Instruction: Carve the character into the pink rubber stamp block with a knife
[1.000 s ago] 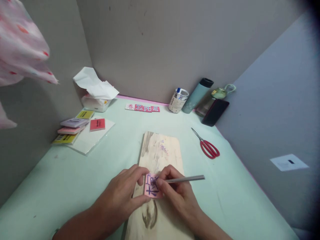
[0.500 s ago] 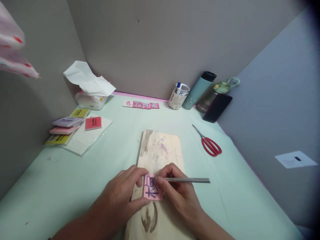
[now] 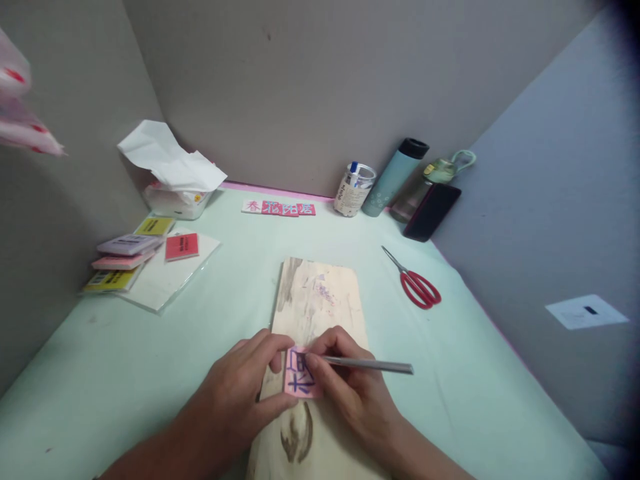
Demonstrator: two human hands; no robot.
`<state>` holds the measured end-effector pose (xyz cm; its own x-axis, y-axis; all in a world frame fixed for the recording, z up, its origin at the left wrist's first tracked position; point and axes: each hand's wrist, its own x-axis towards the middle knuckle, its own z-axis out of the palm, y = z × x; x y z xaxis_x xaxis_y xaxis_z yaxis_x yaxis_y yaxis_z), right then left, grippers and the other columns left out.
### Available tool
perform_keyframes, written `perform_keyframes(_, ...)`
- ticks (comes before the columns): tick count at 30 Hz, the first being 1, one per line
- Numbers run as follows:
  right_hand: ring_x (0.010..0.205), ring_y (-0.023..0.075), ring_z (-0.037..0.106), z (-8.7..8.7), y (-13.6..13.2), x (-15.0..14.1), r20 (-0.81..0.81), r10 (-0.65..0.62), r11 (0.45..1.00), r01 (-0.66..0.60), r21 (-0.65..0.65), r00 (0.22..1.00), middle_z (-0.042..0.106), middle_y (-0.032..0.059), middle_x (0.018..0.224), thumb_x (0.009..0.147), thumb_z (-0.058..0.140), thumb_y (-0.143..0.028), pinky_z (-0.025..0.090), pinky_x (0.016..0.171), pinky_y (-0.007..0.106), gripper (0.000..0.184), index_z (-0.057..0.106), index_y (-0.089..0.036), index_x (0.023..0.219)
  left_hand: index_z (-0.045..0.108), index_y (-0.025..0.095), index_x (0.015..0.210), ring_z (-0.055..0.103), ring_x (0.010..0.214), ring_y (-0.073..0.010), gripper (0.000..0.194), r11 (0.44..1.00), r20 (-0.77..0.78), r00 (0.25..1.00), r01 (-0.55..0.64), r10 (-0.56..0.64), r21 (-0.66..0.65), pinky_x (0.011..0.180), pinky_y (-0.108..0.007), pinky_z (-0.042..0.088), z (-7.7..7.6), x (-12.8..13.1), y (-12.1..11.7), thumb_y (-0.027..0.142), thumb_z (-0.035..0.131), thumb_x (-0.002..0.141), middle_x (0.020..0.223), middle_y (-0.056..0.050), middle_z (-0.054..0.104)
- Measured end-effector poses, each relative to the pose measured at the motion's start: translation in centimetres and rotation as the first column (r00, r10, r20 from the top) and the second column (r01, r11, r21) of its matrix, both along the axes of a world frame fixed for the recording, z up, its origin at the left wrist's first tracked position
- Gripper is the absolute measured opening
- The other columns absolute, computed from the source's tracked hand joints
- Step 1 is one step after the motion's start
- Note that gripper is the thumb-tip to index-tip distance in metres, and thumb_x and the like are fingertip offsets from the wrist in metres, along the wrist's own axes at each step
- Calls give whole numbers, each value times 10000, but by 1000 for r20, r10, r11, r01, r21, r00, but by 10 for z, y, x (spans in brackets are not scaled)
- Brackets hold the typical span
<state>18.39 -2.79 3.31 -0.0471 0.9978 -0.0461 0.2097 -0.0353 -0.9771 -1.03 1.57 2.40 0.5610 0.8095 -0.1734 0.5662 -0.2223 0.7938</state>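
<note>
A small pink block [image 3: 300, 381] with a purple character drawn on it lies on a pale wooden board [image 3: 320, 300] near the table's front edge. My left hand [image 3: 245, 393] pinches the block's left side between thumb and fingers. My right hand [image 3: 350, 387] grips a thin metal carving tool [image 3: 370, 365] like a pen, its tip resting on the block's upper right part. The tool's handle points to the right.
Red scissors [image 3: 417, 287] lie right of the board. At the back stand a jar [image 3: 354, 190], a teal bottle [image 3: 393, 177], a second bottle and a dark phone [image 3: 431, 212]. Carved tiles [image 3: 279, 209] lie mid-back. Coloured blocks [image 3: 125, 253] and a tissue box [image 3: 173, 180] are at left.
The view has shifted slightly. My hands stay on the pink block; the tool's handle has dipped from tilting up to pointing slightly down to the right.
</note>
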Motion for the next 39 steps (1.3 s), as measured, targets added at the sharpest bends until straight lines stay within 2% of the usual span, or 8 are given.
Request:
perform_keyframes(9,643,138,494,3,-2,4,41,57,998,-56,-24,997,565,-17,709,1014,554,-344,378,604,275,223,538,-211,836,622,278,1087,521,756,-185,270,997,62,998,-6,1,83,770,-310,432,-13,-3,-2,285,697,828,856,32,561)
perform_keyframes(16,653,134,461,5,-3,5,33,79,997,-78,-29,996,540,-28,724,1021,542,-327,360,609,273,216,523,-218,836,620,284,1097,566,822,-200,255,998,67,998,11,-15,56,766,-304,443,-10,-5,-1,324,682,852,906,24,601)
perform_keyframes(27,664,145,469,9,-1,5,52,109,994,-108,-28,993,557,-15,730,1008,537,-353,369,625,288,229,519,-214,826,620,280,1122,557,809,-193,265,998,59,998,32,-35,50,767,-302,436,-9,-5,1,330,675,867,908,25,589)
perform_keyframes(39,677,142,463,16,-1,5,46,144,990,-144,-1,989,554,-12,749,994,537,-310,372,625,276,214,516,-215,803,611,289,1150,504,715,-159,283,998,39,998,51,-53,39,715,-282,411,-10,-6,1,317,692,880,889,42,552)
